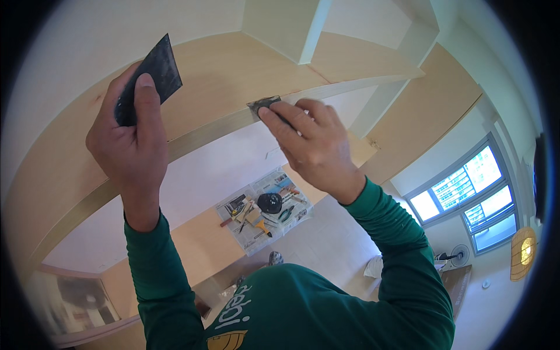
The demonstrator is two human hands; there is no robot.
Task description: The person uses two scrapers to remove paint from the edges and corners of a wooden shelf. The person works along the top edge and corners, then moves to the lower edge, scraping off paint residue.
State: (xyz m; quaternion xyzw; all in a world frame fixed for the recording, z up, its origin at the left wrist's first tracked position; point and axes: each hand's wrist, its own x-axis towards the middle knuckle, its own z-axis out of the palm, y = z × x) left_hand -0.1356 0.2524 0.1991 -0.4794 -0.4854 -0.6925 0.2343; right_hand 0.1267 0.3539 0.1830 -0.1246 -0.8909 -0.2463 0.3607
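Observation:
My left hand (pixel 133 149) is raised at the left and grips a dark, flat scraper (pixel 164 69), thumb laid across its face. The blade points up and away above a pale wood-toned shelf (pixel 219 70). At the shelf's front edge (pixel 224 122), my right hand (pixel 318 143) pinches a smaller dark scraper (pixel 263 105). This second blade meets the edge or lies very close to it; fingers cover much of it. Small reddish-brown marks show on the shelf top beyond my right hand.
A white upright panel (pixel 286 29) stands on the shelf. On the lower counter (pixel 207 236), newspaper (pixel 252 244) carries a black bowl-like object (pixel 269 202), a yellow-handled tool (pixel 263 228) and other tools. A window (pixel 464 185), fan (pixel 460 255) and woven lamp (pixel 523 254) are to the right.

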